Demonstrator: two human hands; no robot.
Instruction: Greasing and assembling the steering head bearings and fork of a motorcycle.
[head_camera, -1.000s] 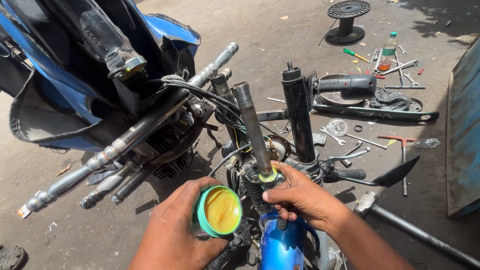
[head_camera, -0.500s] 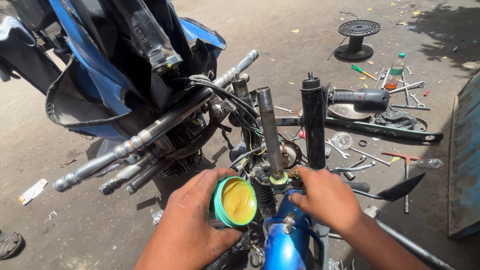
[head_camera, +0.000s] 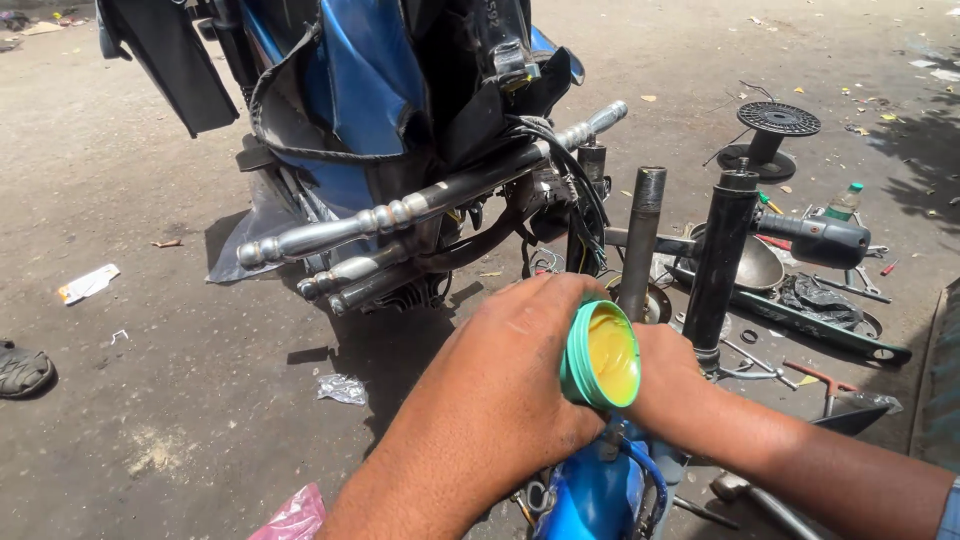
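My left hand holds a small green tub of yellow grease, tilted with its open mouth facing right. My right hand lies just behind the tub, its fingertips hidden, down at the base of a grey steering stem tube. A black fork tube stands upright just right of it. Below my hands is the blue frame of a stripped two-wheeler. Whether my right hand grips anything is hidden by the tub.
A blue body panel with chrome bars and dangling black cables leans at the upper left. Tools, a metal bowl, a handlebar grip, a green-capped bottle and a round black stand lie on the ground at right. A sandal is at far left.
My view has dropped and moved closer. My left hand raised the grease tub in front of my right hand, which stayed at the stem's base and is now partly hidden.
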